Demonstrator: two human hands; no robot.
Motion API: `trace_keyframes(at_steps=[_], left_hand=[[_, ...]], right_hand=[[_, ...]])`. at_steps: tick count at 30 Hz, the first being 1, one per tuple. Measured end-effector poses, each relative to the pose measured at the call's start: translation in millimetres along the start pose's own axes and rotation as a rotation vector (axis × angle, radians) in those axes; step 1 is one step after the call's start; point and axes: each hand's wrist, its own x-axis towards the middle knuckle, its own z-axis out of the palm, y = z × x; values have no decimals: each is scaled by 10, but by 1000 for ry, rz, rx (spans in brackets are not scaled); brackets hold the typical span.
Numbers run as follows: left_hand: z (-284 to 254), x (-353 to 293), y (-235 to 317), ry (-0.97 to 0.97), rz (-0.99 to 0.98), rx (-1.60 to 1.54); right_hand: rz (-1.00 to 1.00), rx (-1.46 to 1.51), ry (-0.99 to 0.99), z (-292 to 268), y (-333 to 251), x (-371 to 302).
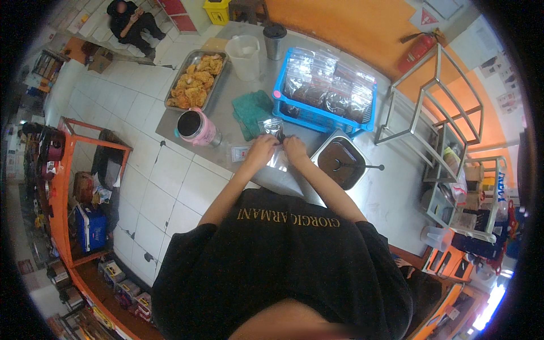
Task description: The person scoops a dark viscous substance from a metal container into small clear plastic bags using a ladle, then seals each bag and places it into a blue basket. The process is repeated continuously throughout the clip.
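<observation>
Both my hands are at the near edge of the steel table, close together over a small clear zip bag (271, 126) with something dark in it. The fingers of my left hand (262, 151) pinch the bag's left side. My right hand (294, 149) has its fingers closed at the bag's right side; the fingertips are partly hidden. Right of it stands a steel container (362, 180) of dark brown sauce, with a dark ladle (362, 166) resting across it. Beyond my hands lie a crumpled green cloth (249, 113) and a blue basket (323, 122) packed with filled zip bags (334, 85).
At the left edge stands a pink tumbler (208, 135), with a tray (168, 101) of fried chicken behind it. A clear pitcher (243, 59) and steel cup (274, 42) stand at the back. Metal frames (416, 107) rise at right. A person (133, 25) sits far left.
</observation>
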Motion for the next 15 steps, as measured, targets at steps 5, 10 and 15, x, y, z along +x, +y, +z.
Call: trace_keyframes(at_steps=[5,10,15], left_hand=[[157,-230,123,-125,118,180],[230,-348,147,-88,165,336],[228,-357,62,-123,99,312]], right_hand=[[28,41,-62,-66,-57,-17],[45,146,-123,-77,-6,-69],[3,93,-7,-327,-77,-238]])
